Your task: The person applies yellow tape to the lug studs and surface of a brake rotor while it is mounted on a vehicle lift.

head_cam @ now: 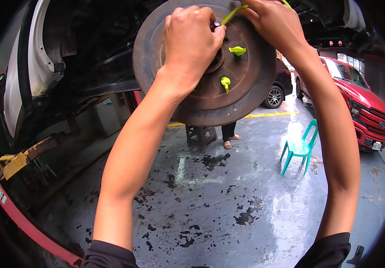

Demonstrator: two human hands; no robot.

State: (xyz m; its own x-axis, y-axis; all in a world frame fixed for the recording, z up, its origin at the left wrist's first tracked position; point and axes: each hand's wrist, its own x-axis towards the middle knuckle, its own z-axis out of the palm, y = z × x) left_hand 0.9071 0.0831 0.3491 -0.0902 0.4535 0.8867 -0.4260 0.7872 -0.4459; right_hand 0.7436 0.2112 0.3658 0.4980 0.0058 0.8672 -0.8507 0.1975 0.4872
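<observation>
A rusty brake disc (205, 110) hangs at the top centre under a raised vehicle. My left hand (192, 40) is over the disc's hub, its thumb and finger at a wheel stud (217, 23). From that stud a yellow-green strip (231, 16) runs up to my right hand (272, 16), whose fingers grip it at the top edge of the view. Yellow-green material also covers two other studs, one (237, 51) right of the hub and one (225, 83) below it. Part of the hub is hidden behind my left hand.
A yellow lift arm (14, 164) is at the left, above a red rail (28, 226). A turquoise plastic chair (300, 147) stands on the worn floor. Behind are a dark stool (200, 136), a person's legs (228, 132), a dark car (281, 87) and a red pickup truck (363, 97).
</observation>
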